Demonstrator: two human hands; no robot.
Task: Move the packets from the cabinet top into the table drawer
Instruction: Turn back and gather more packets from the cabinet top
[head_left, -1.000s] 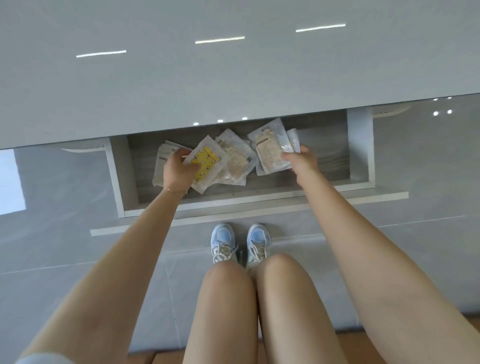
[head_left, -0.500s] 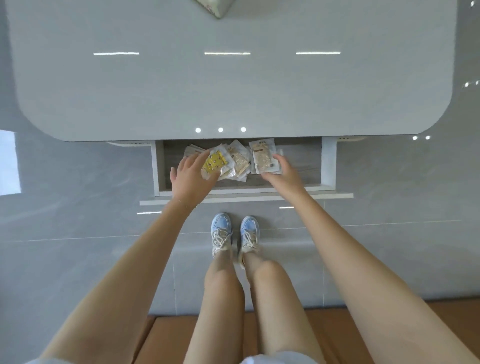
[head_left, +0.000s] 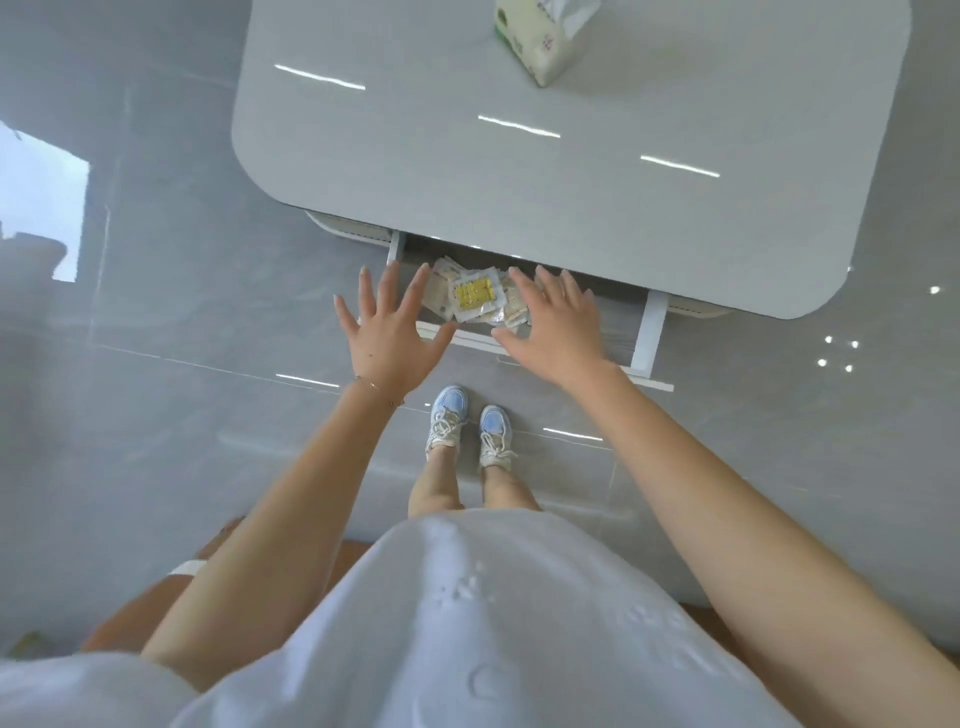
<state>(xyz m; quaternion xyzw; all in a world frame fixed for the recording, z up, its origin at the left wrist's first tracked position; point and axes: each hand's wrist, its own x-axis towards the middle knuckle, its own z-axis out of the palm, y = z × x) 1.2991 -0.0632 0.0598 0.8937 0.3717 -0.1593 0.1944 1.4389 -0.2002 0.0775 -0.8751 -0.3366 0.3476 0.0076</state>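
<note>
Several clear packets lie in a loose pile in the open table drawer (head_left: 650, 332); the one on top has a yellow label (head_left: 473, 295). My left hand (head_left: 387, 332) hovers with fingers spread over the drawer's left end and holds nothing. My right hand (head_left: 558, 327) is spread flat over the right side of the pile, covering some packets, and grips none of them. The grey table top (head_left: 519, 171) hides the back of the drawer.
A tissue pack (head_left: 545, 36) stands on the far side of the table top. My feet in blue and white shoes (head_left: 467, 431) stand on the glossy grey tile floor just before the drawer front. A brown seat edge (head_left: 156, 587) shows at lower left.
Both hands have let go of the packets and pulled back with fingers spread. My head has risen and moved back, so the table and drawer look smaller and tilted.
</note>
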